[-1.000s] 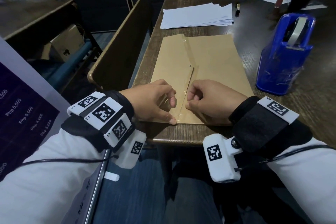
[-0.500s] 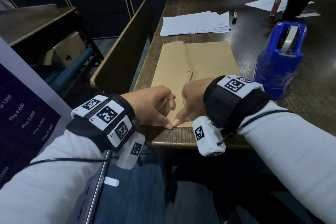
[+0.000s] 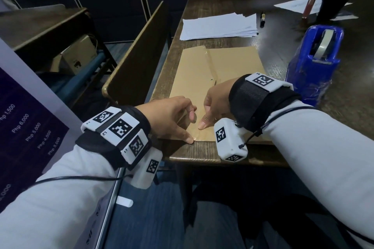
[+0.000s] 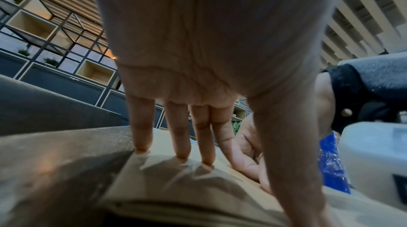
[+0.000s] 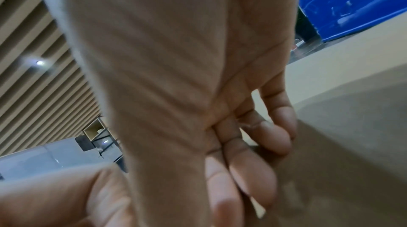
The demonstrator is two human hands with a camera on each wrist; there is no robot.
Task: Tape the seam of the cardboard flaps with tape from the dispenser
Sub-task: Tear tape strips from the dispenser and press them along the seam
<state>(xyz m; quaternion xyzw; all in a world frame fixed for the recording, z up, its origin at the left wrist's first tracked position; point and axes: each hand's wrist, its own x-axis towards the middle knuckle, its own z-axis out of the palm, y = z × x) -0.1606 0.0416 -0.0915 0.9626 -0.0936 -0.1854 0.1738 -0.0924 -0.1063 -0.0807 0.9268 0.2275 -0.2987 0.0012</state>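
I see the dark wooden counter (image 3: 202, 153) filling the upper right of the head view. On it the cardboard flaps (image 3: 232, 62) lie flat at about 12 o'clock from my hands, their seam (image 3: 210, 70) running away from me with glossy tape already along its far stretch. The blue tape dispenser (image 3: 309, 62) stands at 2 o'clock, well apart from the cardboard's right edge. A stack of white paper (image 3: 218, 26) lies beyond the cardboard at 12 o'clock.

My left hand (image 3: 172, 115) rests at the cardboard's near edge; its fingers (image 4: 141, 126) are straight and spread, tips pressing down on the left flap, thumb on the near end of the seam. My right hand (image 3: 216, 103) is just beside it at 3 o'clock, thumb tip down on the seam, the other fingers (image 5: 275, 135) curled toward the palm; whether they hold anything I cannot tell.
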